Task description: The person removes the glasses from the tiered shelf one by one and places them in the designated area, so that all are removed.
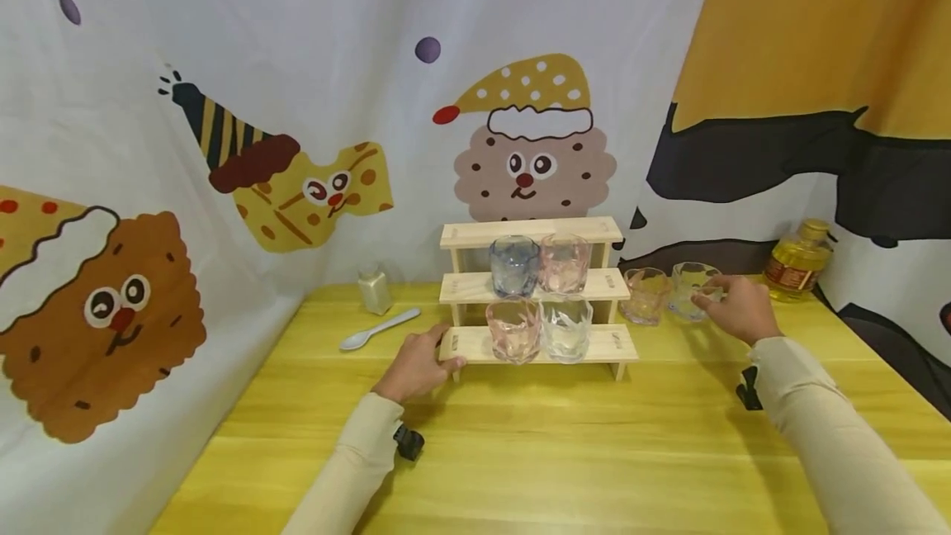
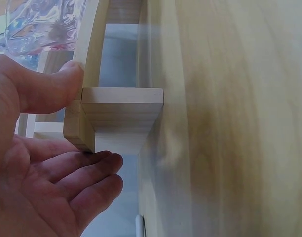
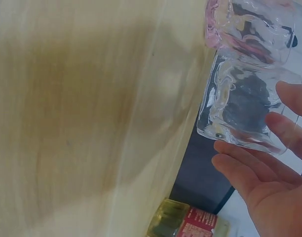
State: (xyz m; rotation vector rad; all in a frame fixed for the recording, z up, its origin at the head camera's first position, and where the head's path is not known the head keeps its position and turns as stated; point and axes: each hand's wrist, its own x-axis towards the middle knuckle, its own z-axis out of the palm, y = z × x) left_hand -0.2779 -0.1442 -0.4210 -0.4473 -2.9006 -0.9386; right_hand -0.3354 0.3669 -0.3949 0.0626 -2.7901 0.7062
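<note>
A three-tier wooden display stand holds several faceted glasses. My left hand grips the left end of its lowest tier. In the left wrist view the thumb lies on the board's end, with the fingers beneath. On the lowest tier stand a pink glass and a clear glass; a blue glass and another pink glass stand one tier higher. Right of the stand, my right hand holds a second clear glass near its rim, beside a pinkish glass.
A bottle of yellow oil stands at the back right. Left of the stand are a small shaker jar and a white spoon. A printed cloth hangs behind the wooden table.
</note>
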